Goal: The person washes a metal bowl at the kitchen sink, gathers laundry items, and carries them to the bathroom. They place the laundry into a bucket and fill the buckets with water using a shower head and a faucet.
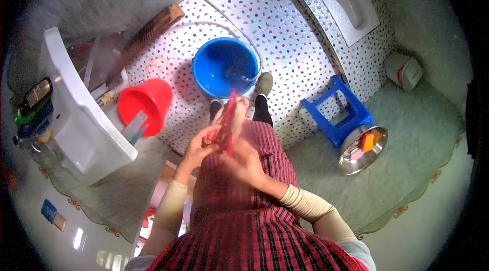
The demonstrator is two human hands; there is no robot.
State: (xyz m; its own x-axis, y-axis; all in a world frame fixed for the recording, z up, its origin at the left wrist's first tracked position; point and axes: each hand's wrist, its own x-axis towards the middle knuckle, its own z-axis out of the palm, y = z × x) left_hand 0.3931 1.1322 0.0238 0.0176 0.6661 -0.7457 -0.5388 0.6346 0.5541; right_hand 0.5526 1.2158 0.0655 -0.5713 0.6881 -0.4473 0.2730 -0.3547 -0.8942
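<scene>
In front of my apron, both hands are at a limp red and pale pink item (232, 118), perhaps a cloth or a rubber glove; motion blur hides its kind. My left hand (199, 146) pinches its lower left side, fingers curled. Against its lower right side, my right hand (245, 161) is closed, with its fingertips blurred. Just beyond the item stands a blue bucket (202, 80) on the floor, with the end of a grey hose (257, 49) hanging inside it.
A red bucket (158, 99) stands by the white sink (94, 128) on the left. On the right are a blue stool (333, 113), a metal basin (351, 166) holding orange and pink items, and a small bin (402, 71). A squat toilet (374, 16) lies beyond a raised edge.
</scene>
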